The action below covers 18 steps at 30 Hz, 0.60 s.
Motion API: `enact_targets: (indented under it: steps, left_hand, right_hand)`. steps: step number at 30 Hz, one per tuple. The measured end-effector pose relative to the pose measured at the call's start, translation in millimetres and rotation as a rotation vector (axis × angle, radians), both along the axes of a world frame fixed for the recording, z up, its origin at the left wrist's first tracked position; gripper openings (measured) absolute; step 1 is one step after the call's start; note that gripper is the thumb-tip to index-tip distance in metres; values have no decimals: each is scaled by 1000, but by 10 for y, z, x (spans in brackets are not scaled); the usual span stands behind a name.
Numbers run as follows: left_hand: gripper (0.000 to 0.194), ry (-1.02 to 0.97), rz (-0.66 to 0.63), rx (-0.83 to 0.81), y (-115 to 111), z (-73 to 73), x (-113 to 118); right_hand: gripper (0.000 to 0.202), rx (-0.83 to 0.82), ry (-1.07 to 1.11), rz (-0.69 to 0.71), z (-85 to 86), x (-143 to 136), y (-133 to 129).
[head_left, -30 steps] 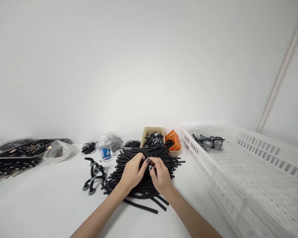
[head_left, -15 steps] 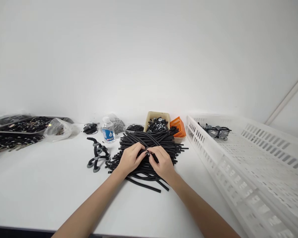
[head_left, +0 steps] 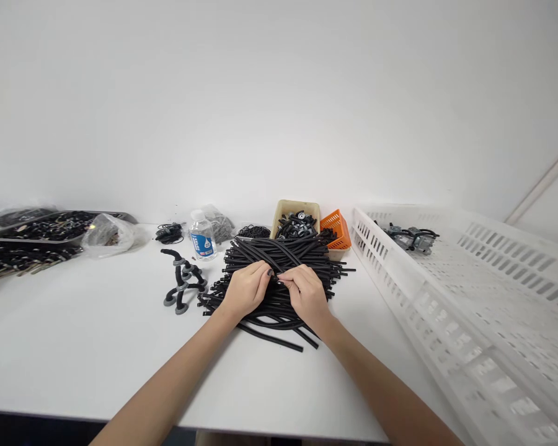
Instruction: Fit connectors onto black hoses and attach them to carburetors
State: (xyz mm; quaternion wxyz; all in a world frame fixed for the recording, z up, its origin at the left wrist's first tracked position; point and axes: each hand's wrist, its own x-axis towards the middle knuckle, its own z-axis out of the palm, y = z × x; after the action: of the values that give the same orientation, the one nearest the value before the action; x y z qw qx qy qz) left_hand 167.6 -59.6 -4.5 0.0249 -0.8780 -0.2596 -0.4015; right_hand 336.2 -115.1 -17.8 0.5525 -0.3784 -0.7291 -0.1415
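Note:
A wide heap of black tubes (head_left: 279,310) lies on the white table, with both hands over its middle. My left hand (head_left: 248,288) is closed, its thumb and fingers pinched on a small dark piece. Close beside it, my right hand (head_left: 305,291) pinches at the same spot, its fingertips nearly touching the left ones. What sits between the fingertips is too small to make out. Left of the heap stands a jointed figure (head_left: 182,282) of black tube pieces and grey rings.
Behind the heap are a cream bin (head_left: 276,217) of grey and black parts, an orange basket (head_left: 346,229), and a clear bottle (head_left: 202,238). A large white crate (head_left: 413,291) fills the right side. Trays of black parts (head_left: 56,226) and a plastic bag (head_left: 106,235) lie left.
The left thumb has bent upward and a dark tip now shows by it. Both hands stay close together over the heap. The whole view has shifted slightly.

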Motion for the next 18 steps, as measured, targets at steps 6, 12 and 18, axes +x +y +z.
enact_targets:
  steps: [6, 12, 18]
  left_hand:
    - [38, -18, 73, 86, 2, 13, 44]
    - [36, -25, 105, 147, -23, 50, 78]
    - [33, -74, 118, 161, -27, 65, 64]
  right_hand:
    - [25, 41, 21, -4, 21, -6, -15]
    - [24, 26, 73, -9, 21, -18, -11]
    - [23, 33, 160, 23, 49, -16, -24]
